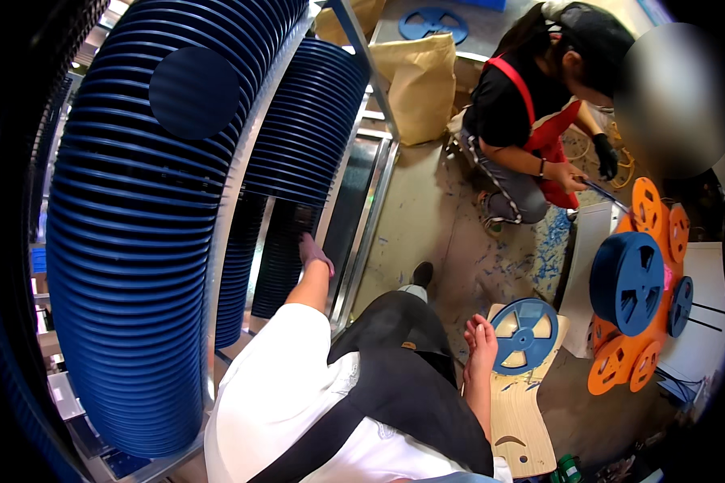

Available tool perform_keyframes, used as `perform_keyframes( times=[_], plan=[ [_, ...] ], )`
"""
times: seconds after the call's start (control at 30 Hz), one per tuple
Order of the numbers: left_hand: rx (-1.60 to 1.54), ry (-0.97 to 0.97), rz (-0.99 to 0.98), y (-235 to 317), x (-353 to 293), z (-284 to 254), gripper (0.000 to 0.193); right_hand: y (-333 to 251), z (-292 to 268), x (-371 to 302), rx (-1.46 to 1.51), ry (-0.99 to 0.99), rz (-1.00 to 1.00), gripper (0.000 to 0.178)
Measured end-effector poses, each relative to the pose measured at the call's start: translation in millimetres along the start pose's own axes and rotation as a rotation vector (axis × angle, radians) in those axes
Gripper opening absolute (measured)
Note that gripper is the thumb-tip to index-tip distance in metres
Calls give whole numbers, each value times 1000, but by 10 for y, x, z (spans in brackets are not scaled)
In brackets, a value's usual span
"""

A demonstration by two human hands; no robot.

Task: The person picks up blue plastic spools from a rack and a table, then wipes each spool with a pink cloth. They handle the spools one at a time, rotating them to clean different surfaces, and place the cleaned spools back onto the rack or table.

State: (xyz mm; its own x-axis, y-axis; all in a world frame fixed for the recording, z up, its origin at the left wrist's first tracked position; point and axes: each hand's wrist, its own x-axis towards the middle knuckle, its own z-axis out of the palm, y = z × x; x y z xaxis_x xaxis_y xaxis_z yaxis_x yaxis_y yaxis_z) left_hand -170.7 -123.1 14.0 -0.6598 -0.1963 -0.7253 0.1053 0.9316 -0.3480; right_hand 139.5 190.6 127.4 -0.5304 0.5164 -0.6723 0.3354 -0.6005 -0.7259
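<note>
On my left, a tall rack holds long rows of dark blue reels (pixel 137 266) standing on edge. My left hand (pixel 315 254), in a pinkish glove, reaches into a gap beside the inner row of reels (pixel 308 113). Its fingertips meet a dark part of the rack, and whether they grip anything cannot be made out. Bare and empty, my right hand (pixel 480 340) is held palm up with the fingers extended and close together. Just right of it, a blue spoked reel (pixel 524 336) lies flat on a wooden chair (pixel 517 419).
A co-worker (pixel 503 121) crouches ahead on the right, holding a thin tool toward a cluster of orange reels (pixel 646 203) and a thick blue reel (pixel 627 283). Blue scraps (pixel 552 237) litter the floor. A paper sack (pixel 415 88) stands by a table with another reel (pixel 433 25).
</note>
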Motion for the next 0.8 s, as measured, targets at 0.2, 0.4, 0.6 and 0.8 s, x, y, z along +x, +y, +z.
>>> perform_keyframes(
  times=[0.2,0.4,0.6,0.8],
  plan=[
    [-1215,-354,126,752,-674,817,35,170,-554,-761,155,125,-136,30],
    [-878,-437,735,1460,-1943,1386,69,529,-1560,-1752,215,339,-371,29],
    [161,-121,1412,1780,-1839,2321,51,1098,-2223,-2899,-69,795,-506,30],
    [153,-189,1098,1789,-2688,2506,46,1884,-2824,-3330,-69,1054,-495,42]
  ],
)
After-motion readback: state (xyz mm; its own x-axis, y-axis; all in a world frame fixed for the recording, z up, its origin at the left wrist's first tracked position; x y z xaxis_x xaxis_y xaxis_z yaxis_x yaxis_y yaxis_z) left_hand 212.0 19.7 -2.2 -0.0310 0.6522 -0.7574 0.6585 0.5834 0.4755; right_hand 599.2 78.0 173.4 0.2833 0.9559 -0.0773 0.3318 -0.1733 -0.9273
